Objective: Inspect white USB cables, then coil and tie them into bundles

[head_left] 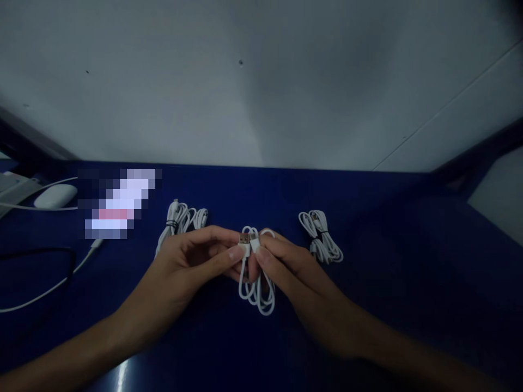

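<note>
Your left hand [175, 272] and right hand [314, 294] are clamping fingers on 1 coiled white cable [266, 312] by its 2 plugs [245, 249], tie unclear, while tied bundles [325, 240] are lying on the worktop [200, 343].

Glossy blue tabletop [318, 337] — smooth, plastic-looking white cable [266, 311]

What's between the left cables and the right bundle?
The head view shows the left hand, right hand and their held cable between the left cables and right bundle, with blue table behind.
</note>
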`<control>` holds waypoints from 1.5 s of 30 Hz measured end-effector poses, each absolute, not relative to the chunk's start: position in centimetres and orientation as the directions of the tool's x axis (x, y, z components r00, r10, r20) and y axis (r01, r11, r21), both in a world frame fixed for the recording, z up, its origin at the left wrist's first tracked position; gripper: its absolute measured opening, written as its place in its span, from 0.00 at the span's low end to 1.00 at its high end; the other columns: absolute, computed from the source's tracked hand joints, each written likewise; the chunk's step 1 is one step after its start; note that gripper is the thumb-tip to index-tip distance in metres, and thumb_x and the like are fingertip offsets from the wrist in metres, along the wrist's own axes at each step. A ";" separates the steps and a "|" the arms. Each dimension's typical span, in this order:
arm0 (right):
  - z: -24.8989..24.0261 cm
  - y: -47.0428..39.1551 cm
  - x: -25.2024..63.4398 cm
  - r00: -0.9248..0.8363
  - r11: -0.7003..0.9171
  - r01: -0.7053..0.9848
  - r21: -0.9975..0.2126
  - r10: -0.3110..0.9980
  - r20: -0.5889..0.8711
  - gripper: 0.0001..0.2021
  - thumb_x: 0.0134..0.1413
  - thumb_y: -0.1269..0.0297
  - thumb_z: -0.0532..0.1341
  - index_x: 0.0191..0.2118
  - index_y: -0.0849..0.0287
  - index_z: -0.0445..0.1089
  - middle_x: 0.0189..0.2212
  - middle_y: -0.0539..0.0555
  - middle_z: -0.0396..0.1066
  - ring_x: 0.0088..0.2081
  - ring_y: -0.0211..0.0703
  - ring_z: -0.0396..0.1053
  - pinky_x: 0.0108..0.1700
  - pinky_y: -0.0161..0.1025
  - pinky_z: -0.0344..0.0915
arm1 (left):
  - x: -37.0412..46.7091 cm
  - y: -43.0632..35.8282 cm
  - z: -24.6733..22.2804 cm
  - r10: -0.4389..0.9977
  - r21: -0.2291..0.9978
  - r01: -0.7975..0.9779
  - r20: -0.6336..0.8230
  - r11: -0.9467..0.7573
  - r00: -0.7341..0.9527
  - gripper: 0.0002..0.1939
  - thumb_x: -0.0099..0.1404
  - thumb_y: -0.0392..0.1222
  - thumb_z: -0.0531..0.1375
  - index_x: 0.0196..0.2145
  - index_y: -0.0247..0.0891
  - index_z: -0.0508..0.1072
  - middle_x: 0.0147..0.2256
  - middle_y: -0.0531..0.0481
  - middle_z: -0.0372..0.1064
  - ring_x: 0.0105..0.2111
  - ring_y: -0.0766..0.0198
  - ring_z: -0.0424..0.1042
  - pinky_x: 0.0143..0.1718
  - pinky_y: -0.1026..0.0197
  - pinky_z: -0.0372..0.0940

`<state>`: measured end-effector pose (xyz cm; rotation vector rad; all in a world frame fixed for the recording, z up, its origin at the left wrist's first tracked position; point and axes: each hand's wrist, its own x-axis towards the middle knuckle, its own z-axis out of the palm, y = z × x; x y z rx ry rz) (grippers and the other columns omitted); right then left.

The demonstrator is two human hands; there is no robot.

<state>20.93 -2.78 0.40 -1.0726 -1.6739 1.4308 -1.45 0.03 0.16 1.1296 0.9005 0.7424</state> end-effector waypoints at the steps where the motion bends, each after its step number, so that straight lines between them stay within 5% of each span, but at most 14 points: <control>1: 0.4 -2.8 20.9 -0.432 0.058 0.155 -0.986 0.902 -0.015 0.20 0.86 0.54 0.50 0.39 0.52 0.71 0.40 0.48 0.69 0.46 0.43 0.67 0.51 0.44 0.63 | -1.4 0.0 0.2 0.861 0.961 -0.051 -0.218 0.271 0.459 0.10 0.77 0.42 0.70 0.54 0.45 0.87 0.37 0.49 0.85 0.39 0.63 0.84 0.46 0.65 0.79; 45: 0.6 -2.7 20.8 -0.432 0.044 0.147 -0.988 0.901 -0.024 0.20 0.86 0.55 0.50 0.38 0.53 0.71 0.39 0.49 0.69 0.44 0.43 0.66 0.48 0.44 0.63 | -1.2 0.0 0.5 0.856 0.958 -0.054 -0.226 0.283 0.465 0.09 0.77 0.42 0.70 0.52 0.43 0.87 0.36 0.49 0.84 0.37 0.63 0.83 0.44 0.65 0.78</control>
